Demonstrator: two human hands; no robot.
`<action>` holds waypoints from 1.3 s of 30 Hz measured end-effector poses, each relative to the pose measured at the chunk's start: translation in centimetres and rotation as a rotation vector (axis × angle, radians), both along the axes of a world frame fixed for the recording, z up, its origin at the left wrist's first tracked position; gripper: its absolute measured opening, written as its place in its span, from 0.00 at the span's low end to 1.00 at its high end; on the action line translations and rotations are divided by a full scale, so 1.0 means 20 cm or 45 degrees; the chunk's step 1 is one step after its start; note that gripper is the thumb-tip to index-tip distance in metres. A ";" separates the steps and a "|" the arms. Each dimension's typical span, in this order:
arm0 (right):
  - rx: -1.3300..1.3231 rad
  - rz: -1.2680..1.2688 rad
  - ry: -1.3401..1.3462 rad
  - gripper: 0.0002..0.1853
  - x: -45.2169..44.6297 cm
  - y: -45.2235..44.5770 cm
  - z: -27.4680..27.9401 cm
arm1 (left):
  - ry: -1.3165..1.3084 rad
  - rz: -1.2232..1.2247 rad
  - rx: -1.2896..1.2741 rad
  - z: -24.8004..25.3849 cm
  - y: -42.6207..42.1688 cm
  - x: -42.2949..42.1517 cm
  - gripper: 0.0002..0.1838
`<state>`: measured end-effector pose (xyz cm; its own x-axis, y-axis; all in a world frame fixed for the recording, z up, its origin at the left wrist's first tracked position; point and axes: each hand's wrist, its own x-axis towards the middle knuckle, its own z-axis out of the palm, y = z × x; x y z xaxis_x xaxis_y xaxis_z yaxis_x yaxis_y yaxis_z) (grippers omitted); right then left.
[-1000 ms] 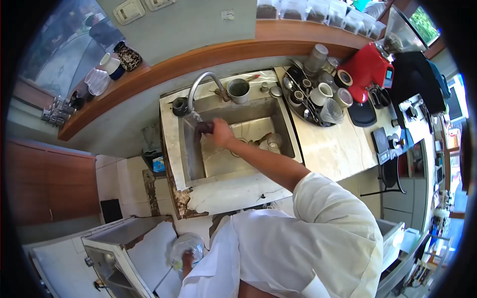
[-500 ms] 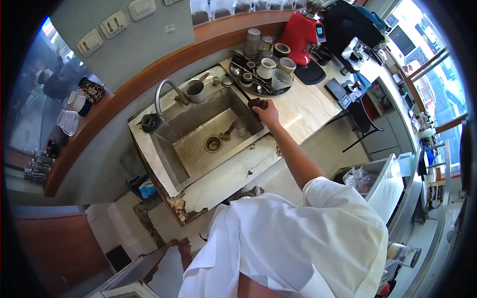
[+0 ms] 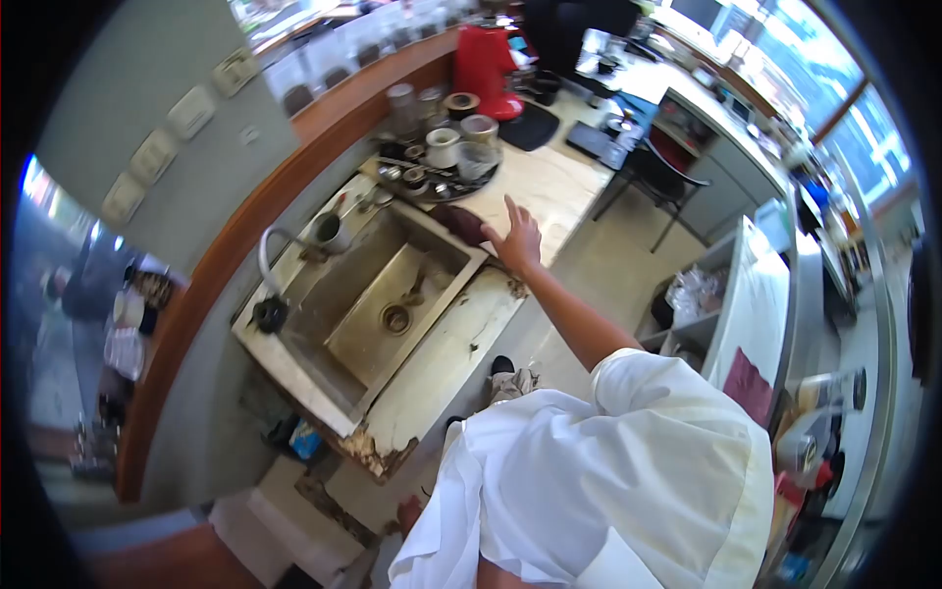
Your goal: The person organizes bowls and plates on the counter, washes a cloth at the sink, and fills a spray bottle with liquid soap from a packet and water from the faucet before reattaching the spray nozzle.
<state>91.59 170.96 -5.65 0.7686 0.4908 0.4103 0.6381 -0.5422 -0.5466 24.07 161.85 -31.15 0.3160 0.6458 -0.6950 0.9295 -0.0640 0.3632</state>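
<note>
My right hand (image 3: 517,239) is over the counter just right of the sink, fingers spread and holding nothing. Beside its fingertips a dark maroon cloth (image 3: 457,224) lies over the sink's right rim. The steel sink (image 3: 368,378) has a round drain (image 3: 395,318) and a small clear cup lying in its basin. Only a small part of my left hand (image 3: 408,512) shows, low beside my white shirt; its fingers cannot be made out.
Behind the cloth stands a round dark tray (image 3: 453,196) with cups, jars and spoons. A curved faucet (image 3: 267,257) and a metal cup (image 3: 331,234) stand at the sink's back edge. Farther off are a red grinder (image 3: 483,74), a black chair (image 3: 659,182) and an open drawer (image 3: 721,265).
My right hand has let go of the dark cloth, which now lies spread on the sink rim. The fingers have opened, and the view has shifted to the right.
</note>
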 end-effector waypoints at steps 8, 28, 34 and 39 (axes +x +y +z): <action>0.484 -0.571 1.897 0.45 0.55 -1.15 -0.21 | -0.198 -0.158 -0.210 -0.01 0.35 0.87 0.21; 0.170 -0.613 1.483 0.25 2.43 -2.24 -0.92 | -0.489 -0.426 -0.211 0.36 0.14 3.89 0.17; 0.715 -0.397 0.983 0.15 3.38 -1.82 -0.66 | -0.521 -0.463 -0.247 0.33 0.17 4.62 0.16; 0.677 -0.450 1.104 0.19 4.13 -1.72 -0.35 | -0.654 -0.525 -0.232 0.45 0.30 5.37 0.15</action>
